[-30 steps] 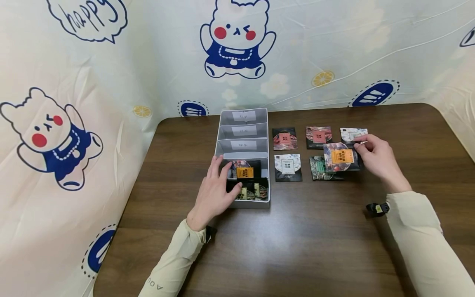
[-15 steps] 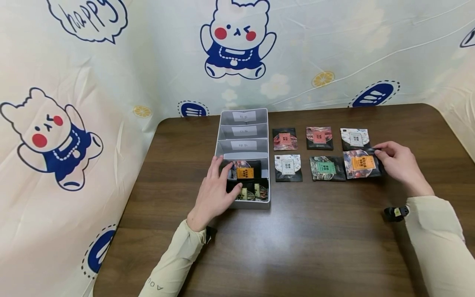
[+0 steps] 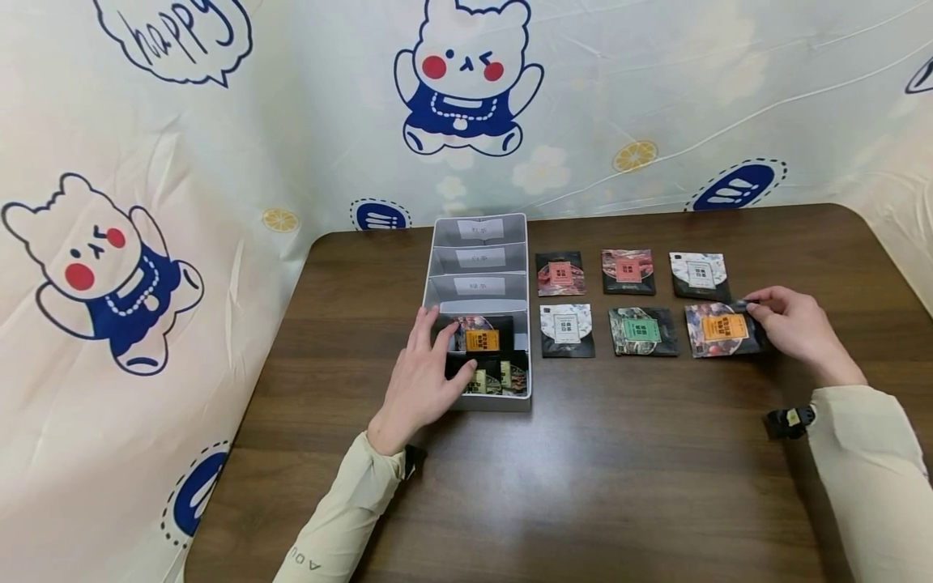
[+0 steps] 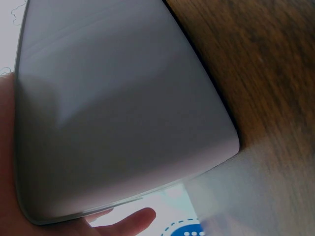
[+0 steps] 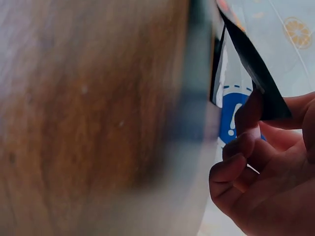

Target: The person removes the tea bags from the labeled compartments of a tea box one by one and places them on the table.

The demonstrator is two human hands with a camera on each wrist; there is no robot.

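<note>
My right hand (image 3: pixel 802 330) pinches the right edge of a dark tea sachet with an orange label (image 3: pixel 723 327), at the right end of the front row. The right wrist view shows that sachet (image 5: pixel 256 69) tilted, its edge between thumb and finger. My left hand (image 3: pixel 417 385) rests over the left rim of a grey divided box (image 3: pixel 496 403), fingers spread and thumb over the front compartment. Inside are another orange-labelled sachet (image 3: pixel 481 334) and several green-labelled sachets (image 3: pixel 510 376). In the left wrist view the box's outer wall (image 4: pixel 123 108) hides most of the hand.
Beside the box lie two red-labelled sachets (image 3: pixel 560 274), two white ones (image 3: pixel 567 330) and a green-labelled one (image 3: pixel 645 332). White paper labels (image 3: pixel 479 286) mark the box's three back compartments. A patterned curtain (image 3: pixel 583 105) hangs behind the wooden table (image 3: pixel 619 470).
My right hand has carried the orange-labelled sachet to the right and down, from over the green-labelled sachet to a place beside it. The left hand has stayed on the box.
</note>
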